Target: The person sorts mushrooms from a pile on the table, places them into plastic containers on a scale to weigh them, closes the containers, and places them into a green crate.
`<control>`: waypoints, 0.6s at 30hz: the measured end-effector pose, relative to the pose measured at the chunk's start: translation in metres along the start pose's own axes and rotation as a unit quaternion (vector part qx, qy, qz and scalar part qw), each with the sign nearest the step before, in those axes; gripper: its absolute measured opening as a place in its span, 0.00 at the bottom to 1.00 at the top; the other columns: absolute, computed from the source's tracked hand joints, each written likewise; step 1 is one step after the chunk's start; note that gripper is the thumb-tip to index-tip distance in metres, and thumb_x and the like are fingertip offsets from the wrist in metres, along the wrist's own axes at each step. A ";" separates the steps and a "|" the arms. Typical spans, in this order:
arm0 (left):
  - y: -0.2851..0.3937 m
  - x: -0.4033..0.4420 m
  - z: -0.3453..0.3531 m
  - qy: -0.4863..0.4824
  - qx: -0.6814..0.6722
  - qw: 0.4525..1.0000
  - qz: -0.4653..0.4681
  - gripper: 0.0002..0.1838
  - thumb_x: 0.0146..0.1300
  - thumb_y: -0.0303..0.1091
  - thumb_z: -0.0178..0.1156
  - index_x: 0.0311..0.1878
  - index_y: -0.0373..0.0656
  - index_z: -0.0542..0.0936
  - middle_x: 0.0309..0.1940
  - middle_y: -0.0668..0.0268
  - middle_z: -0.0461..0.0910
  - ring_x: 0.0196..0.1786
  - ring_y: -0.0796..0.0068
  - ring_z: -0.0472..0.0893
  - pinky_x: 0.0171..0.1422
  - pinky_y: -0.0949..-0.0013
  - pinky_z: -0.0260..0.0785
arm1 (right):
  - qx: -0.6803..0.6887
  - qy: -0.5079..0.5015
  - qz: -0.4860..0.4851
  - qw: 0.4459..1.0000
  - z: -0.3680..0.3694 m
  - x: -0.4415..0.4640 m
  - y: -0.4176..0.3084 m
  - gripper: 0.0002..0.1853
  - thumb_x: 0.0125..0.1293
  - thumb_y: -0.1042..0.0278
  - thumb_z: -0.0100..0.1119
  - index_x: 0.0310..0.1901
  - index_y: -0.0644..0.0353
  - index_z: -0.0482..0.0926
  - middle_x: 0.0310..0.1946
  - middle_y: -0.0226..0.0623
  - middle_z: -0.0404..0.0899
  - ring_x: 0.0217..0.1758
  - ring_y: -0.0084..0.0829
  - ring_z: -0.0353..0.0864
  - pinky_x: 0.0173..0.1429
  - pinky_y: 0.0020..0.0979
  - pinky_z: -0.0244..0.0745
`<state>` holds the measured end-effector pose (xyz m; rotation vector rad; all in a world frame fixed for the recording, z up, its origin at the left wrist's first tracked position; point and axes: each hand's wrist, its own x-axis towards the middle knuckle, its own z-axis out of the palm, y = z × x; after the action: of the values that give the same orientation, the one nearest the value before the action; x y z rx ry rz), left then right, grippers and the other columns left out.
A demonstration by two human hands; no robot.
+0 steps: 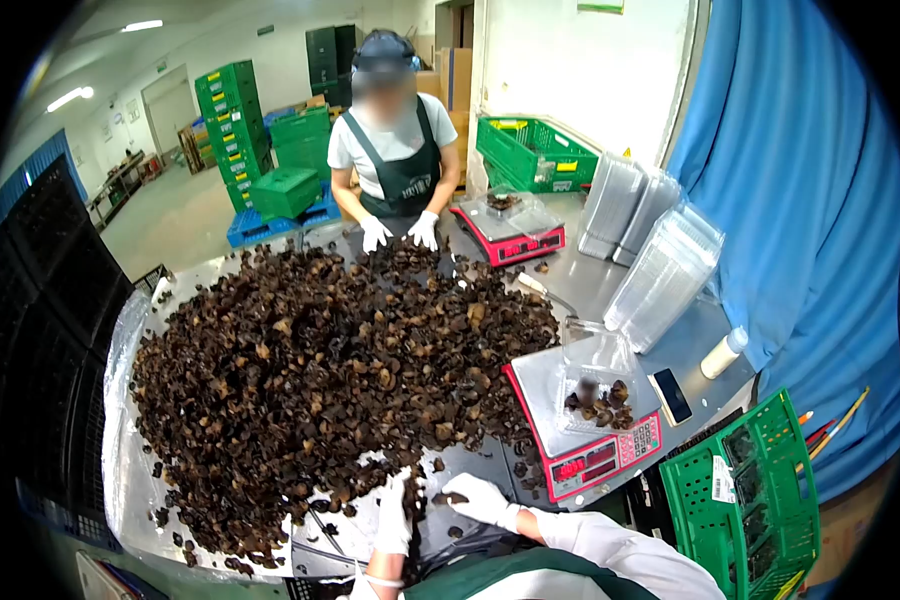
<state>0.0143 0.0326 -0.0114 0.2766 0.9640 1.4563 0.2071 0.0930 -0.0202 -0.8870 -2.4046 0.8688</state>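
A broad heap of dark brown wood ear mushrooms (300, 370) covers much of the metal table in front of me. My left hand (394, 518), in a white glove, lies at the heap's near edge with its fingers stretched out, beside a small strip of loose pieces. My right hand (485, 502), also gloved, points left toward it, its fingers closed around a dark wood ear piece (452, 497). To the right, a red scale (555, 478) carries an open clear plastic box (598, 362) with several mushroom pieces inside.
Across the table, a co-worker (400, 150) has both gloved hands on the heap, near a second red scale (520, 245). Stacked clear boxes (667, 275), a phone (672, 397) and a bottle (724, 352) stand right. A green crate (685, 490) with packed boxes is at my lower right.
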 end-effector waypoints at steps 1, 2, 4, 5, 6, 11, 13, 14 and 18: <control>0.007 0.000 0.012 0.020 -0.030 0.999 -0.019 0.21 0.69 0.55 0.52 0.51 0.48 0.76 0.36 0.69 0.80 0.32 0.76 0.77 0.33 0.73 0.70 | 0.048 0.050 0.009 0.998 0.002 -0.001 0.008 0.16 0.61 0.64 0.60 0.51 0.53 0.76 0.44 0.35 0.78 0.48 0.36 0.79 0.46 0.34 0.77; 0.010 0.002 0.029 0.074 -0.112 0.989 -0.054 0.24 0.68 0.59 0.51 0.53 0.49 0.77 0.37 0.69 0.80 0.35 0.75 0.77 0.37 0.71 0.71 | 0.182 0.027 0.086 0.979 -0.004 -0.001 0.011 0.15 0.62 0.63 0.60 0.50 0.54 0.76 0.42 0.34 0.79 0.44 0.32 0.79 0.44 0.32 0.76; 0.015 0.006 0.044 -0.003 -0.161 0.985 -0.068 0.28 0.66 0.63 0.49 0.58 0.52 0.76 0.43 0.66 0.81 0.43 0.71 0.79 0.43 0.68 0.74 | 0.472 0.016 0.241 0.848 -0.033 0.002 -0.001 0.14 0.66 0.61 0.58 0.50 0.56 0.75 0.41 0.34 0.80 0.39 0.28 0.80 0.38 0.28 0.75; 0.011 0.010 0.050 -0.019 -0.183 0.981 -0.058 0.30 0.67 0.63 0.49 0.61 0.51 0.74 0.50 0.63 0.80 0.48 0.67 0.79 0.47 0.66 0.75 | 0.608 0.034 0.301 0.734 -0.050 0.003 -0.008 0.14 0.67 0.60 0.57 0.50 0.56 0.75 0.42 0.34 0.80 0.37 0.26 0.79 0.34 0.27 0.74; 0.017 0.008 0.069 -0.030 -0.214 0.975 -0.058 0.32 0.67 0.63 0.48 0.64 0.51 0.72 0.57 0.59 0.76 0.54 0.62 0.77 0.50 0.62 0.75 | 0.704 0.049 0.306 0.639 -0.058 -0.001 -0.002 0.16 0.64 0.64 0.61 0.52 0.55 0.75 0.41 0.33 0.79 0.37 0.26 0.78 0.35 0.27 0.74; 0.015 0.009 0.141 -0.075 -0.281 0.953 -0.088 0.30 0.68 0.63 0.44 0.65 0.54 0.69 0.61 0.58 0.72 0.63 0.55 0.71 0.59 0.52 0.71 | 0.858 0.056 0.068 0.507 -0.109 -0.031 0.009 0.26 0.64 0.76 0.56 0.64 0.51 0.68 0.52 0.47 0.76 0.44 0.39 0.79 0.40 0.30 0.74; 0.010 0.011 0.165 -0.098 -0.306 0.941 -0.104 0.31 0.69 0.63 0.43 0.66 0.55 0.69 0.62 0.58 0.71 0.66 0.56 0.69 0.62 0.51 0.69 | 0.809 0.155 0.133 0.551 -0.138 -0.029 -0.005 0.20 0.69 0.67 0.53 0.62 0.55 0.69 0.49 0.43 0.77 0.45 0.38 0.79 0.36 0.29 0.73; 0.005 0.015 0.171 -0.107 -0.319 0.934 -0.116 0.31 0.69 0.63 0.43 0.67 0.55 0.68 0.64 0.59 0.69 0.67 0.57 0.67 0.64 0.50 0.67 | 0.819 0.159 0.152 0.530 -0.155 -0.027 -0.006 0.18 0.71 0.63 0.51 0.59 0.58 0.71 0.46 0.41 0.78 0.45 0.36 0.79 0.34 0.28 0.72; -0.004 0.020 0.214 -0.152 -0.279 0.943 -0.104 0.32 0.68 0.63 0.45 0.68 0.54 0.67 0.67 0.60 0.66 0.67 0.57 0.67 0.65 0.50 0.66 | 0.674 0.274 0.246 0.640 -0.225 -0.030 -0.017 0.16 0.70 0.59 0.52 0.53 0.59 0.74 0.38 0.32 0.80 0.32 0.25 0.79 0.28 0.22 0.72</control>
<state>0.1616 0.1322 0.1102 -0.0206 0.2958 1.3783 0.3498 0.1534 0.1463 -0.8613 -0.4957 1.8047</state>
